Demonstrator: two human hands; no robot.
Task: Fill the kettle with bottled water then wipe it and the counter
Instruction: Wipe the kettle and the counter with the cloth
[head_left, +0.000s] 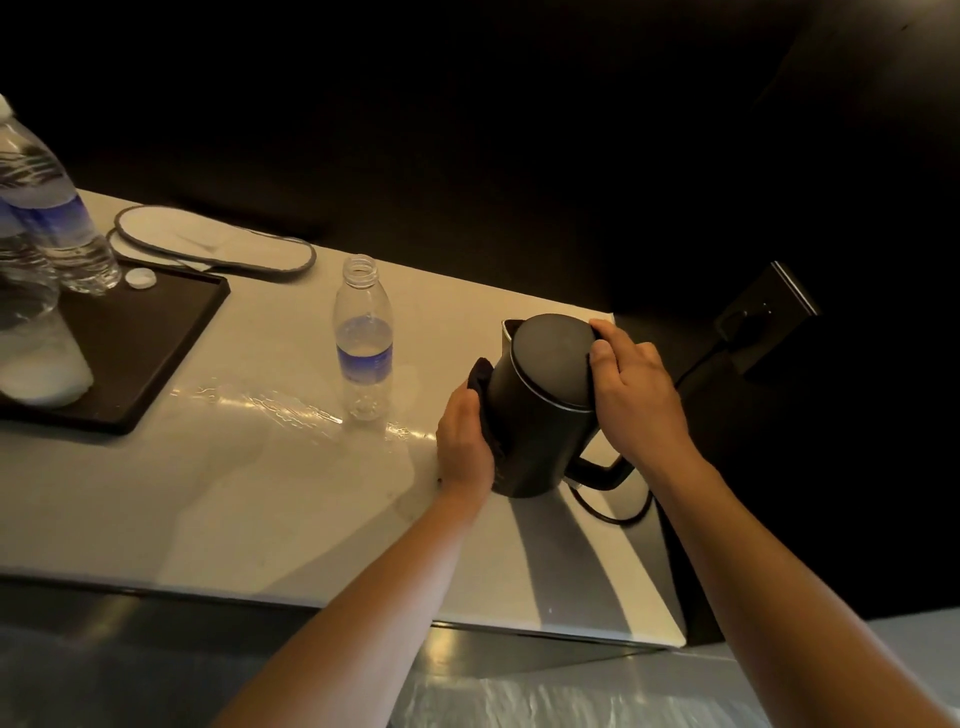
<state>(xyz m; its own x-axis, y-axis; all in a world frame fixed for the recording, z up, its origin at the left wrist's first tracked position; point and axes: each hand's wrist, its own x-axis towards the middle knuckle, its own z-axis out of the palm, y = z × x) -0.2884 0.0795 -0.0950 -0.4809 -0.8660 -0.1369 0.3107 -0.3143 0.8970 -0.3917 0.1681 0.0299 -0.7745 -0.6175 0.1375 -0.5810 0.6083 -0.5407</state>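
On the pale counter, left to right:
Tray: dark, flat, rectangular tray at the far left; sealed clear water bottles with blue labels stand on it, with a white cap beside them.
Slippers: white slippers with grey edging lie flat behind the tray.
Open bottle: clear ribbed plastic bottle, uncapped and upright, blue label, looks almost empty; a wet sheen spreads on the counter near its base.
Left hand: my left hand presses a dark cloth flat against the kettle's left side, fingers wrapped on the cloth.
Kettle: matte black, rounded kettle, lid closed, tilted, between my two hands near the counter's right end.
Right hand: my right hand grips the kettle at its handle side, thumb on the lid's edge.
Base: black base with a cord partly under the kettle.
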